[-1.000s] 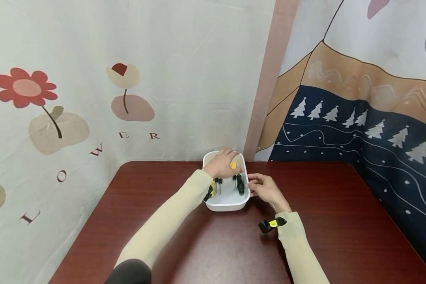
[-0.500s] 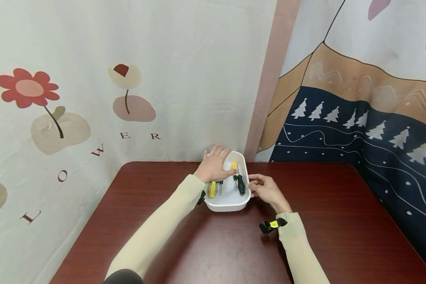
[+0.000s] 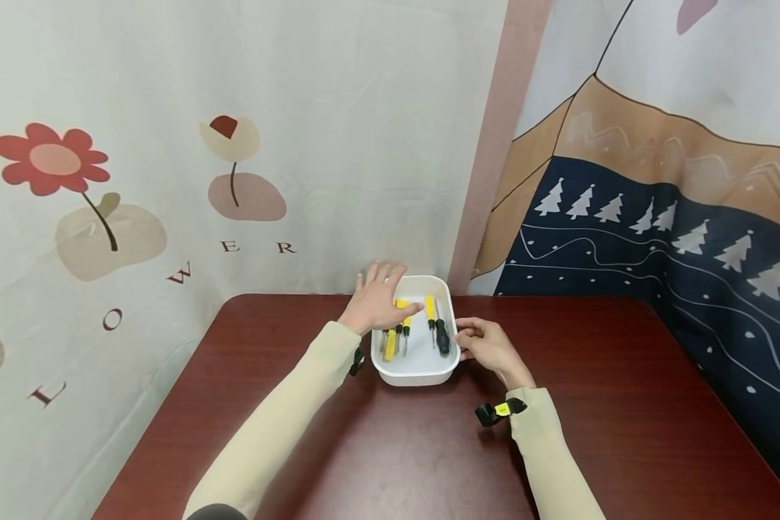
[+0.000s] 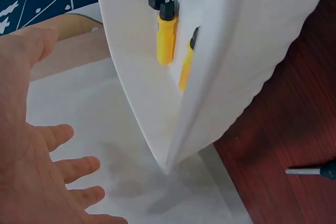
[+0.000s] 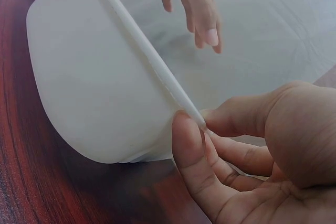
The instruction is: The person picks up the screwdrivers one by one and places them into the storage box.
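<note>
A white plastic bin (image 3: 421, 380) stands near the table's back edge. Screwdrivers lie inside it: several with yellow handles on the left side, then a yellow-handled one (image 3: 430, 309) and a black-handled one (image 3: 442, 339) on the right. My left hand (image 3: 377, 303) is spread above the bin's left rim and holds nothing; the left wrist view also shows its fingers apart. At the right side, my right hand (image 3: 490, 350) pinches the bin's rim between thumb and fingers, as the right wrist view (image 5: 236, 156) shows close up.
A screwdriver (image 4: 315, 171) with a grey shaft and dark handle lies on the table outside the bin in the left wrist view. The red-brown table (image 3: 598, 404) extends around the bin. A printed curtain (image 3: 338, 144) hangs behind.
My left hand has moved left from over the bin's middle to its left rim, fingers spreading, uncovering yellow-handled screwdrivers. My right hand has stayed at the rim.
</note>
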`<state>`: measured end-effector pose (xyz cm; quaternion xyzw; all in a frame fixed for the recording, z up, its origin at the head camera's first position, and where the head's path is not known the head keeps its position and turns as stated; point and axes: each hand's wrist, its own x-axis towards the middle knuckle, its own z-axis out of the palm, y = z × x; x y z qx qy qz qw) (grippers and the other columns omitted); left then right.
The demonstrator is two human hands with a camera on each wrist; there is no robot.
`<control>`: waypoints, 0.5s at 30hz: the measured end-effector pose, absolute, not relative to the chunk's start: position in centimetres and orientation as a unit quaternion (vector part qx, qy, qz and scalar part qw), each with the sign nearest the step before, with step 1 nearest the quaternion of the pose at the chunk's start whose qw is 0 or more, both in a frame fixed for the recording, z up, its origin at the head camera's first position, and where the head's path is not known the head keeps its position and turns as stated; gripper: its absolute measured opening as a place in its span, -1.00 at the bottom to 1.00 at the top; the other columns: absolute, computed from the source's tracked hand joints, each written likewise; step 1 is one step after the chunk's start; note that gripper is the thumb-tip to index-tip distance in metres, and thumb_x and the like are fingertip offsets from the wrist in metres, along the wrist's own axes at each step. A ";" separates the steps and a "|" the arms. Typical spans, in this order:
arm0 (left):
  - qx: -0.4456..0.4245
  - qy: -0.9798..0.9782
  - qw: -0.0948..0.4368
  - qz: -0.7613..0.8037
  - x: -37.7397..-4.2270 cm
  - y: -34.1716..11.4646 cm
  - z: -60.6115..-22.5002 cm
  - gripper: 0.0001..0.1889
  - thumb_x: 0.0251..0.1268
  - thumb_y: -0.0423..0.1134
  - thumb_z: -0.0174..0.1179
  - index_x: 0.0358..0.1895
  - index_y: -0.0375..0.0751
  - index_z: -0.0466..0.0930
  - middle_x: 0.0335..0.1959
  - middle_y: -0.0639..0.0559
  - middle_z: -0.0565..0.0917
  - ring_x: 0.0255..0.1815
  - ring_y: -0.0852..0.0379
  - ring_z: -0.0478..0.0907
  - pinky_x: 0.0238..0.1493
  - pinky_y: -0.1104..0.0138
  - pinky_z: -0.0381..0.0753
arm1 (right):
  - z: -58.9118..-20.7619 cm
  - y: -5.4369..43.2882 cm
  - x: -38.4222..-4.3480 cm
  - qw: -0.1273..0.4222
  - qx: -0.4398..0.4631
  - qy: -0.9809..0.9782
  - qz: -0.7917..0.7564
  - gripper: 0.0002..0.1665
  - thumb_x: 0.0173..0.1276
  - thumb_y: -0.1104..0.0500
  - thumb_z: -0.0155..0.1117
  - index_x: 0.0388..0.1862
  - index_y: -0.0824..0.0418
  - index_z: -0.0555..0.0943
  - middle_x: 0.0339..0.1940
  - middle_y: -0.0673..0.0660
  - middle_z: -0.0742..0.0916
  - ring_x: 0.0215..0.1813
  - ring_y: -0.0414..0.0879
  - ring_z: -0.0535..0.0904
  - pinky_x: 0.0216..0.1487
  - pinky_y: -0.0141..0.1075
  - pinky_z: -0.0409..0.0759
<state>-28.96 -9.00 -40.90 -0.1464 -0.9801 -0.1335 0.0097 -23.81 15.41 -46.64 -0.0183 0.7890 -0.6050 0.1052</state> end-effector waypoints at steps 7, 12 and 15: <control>-0.128 -0.976 0.019 -0.176 -28.4 -10.4 -40.7 -0.05 0.29 0.41 0.13 0.65 0.09 0.05 0.65 -0.05 0.11 0.71 -0.21 -0.17 0.64 -0.29 -0.04 | -46.7 15.5 -23.8 0.106 -0.021 0.788 -0.606 -0.50 0.44 0.33 0.24 0.34 0.40 0.52 -0.11 0.30 0.69 -0.33 -0.11 0.65 -0.26 -0.34 0.76; -0.119 -0.971 0.027 -0.203 -28.2 -11.3 -40.7 -0.06 0.31 0.37 0.15 0.64 0.02 0.07 0.64 -0.08 0.13 0.69 -0.22 -0.10 0.61 -0.29 0.05 | -46.7 15.6 -23.8 0.104 -0.021 0.788 -0.606 -0.50 0.44 0.33 0.24 0.34 0.38 0.53 -0.11 0.29 0.69 -0.33 -0.11 0.65 -0.27 -0.34 0.76; -0.104 -0.970 0.024 -0.218 -28.0 -11.9 -40.9 -0.03 0.32 0.36 0.16 0.65 -0.03 0.03 0.65 -0.13 0.11 0.68 -0.26 -0.08 0.61 -0.26 0.10 | -46.8 15.5 -23.7 0.104 -0.021 0.787 -0.608 -0.51 0.44 0.33 0.25 0.33 0.38 0.53 -0.11 0.29 0.69 -0.33 -0.11 0.66 -0.27 -0.34 0.76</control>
